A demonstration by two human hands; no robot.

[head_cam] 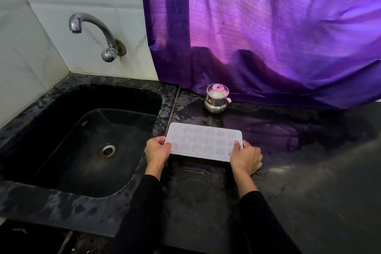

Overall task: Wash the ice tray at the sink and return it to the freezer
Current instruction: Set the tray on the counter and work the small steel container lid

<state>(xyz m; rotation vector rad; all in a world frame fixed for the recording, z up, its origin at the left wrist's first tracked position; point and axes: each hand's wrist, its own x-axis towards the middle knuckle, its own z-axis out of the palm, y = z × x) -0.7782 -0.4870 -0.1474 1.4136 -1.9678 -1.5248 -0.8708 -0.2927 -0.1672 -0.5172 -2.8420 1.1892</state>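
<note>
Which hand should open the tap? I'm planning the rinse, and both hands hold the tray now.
Left, probably. The left hand grips the ice tray at its sink-side end, nearer the tap on the wall above the sink. The right hand would have to cross over the tray.

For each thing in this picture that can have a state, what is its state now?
ice tray: held over the counter, near edge tilted up
left hand: gripping the tray's left end
right hand: gripping the tray's right end
tap: off, no water running
sink: no dishes, drain open
steel pot: lid on
</note>
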